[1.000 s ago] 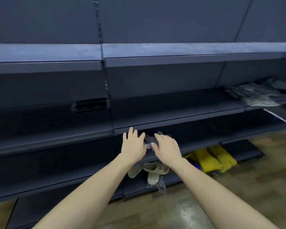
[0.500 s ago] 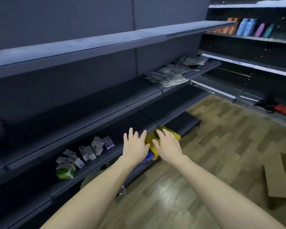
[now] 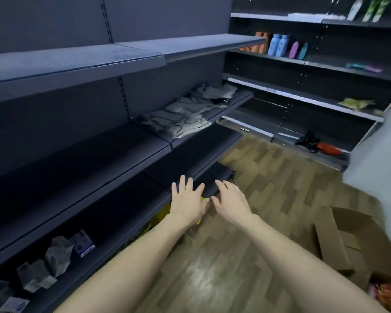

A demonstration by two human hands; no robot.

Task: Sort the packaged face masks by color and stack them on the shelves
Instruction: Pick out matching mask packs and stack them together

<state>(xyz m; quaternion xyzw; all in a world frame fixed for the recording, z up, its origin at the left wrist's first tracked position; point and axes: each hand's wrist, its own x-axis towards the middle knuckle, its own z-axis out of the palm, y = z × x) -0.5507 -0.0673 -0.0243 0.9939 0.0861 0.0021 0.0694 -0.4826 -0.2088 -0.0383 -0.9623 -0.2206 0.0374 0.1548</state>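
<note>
Small boxes (image 3: pixel 61 256) lower left. Left hand (image 3: pixel 186 202) and right hand (image 3: pixel 230 203), lower centre: fingers spread, empty. Packaged face masks (image 3: pixel 185 116) heaped on shelf (image 3: pixel 212 119), centre-right. Likely light, floppy, slick film; pinch at flat edges.

A dim indoor scene with a cool blue-grey cast. The dark shelves (image 3: pixel 81 154) to the left of the hands swallow most detail in shadow. A soft white sheen of glare lies on the wooden floor (image 3: pixel 203 276) just below and between the forearms. The two hands, left hand (image 3: pixel 186 203) and right hand (image 3: pixel 231 203), are the brightest, evenly lit parts. Wide-angle distortion bends the shelf lines outward toward the edges. The boxes (image 3: pixel 54 256) low to the left and the pale surface (image 3: pixel 379 159) far right are smeared with blur.
</note>
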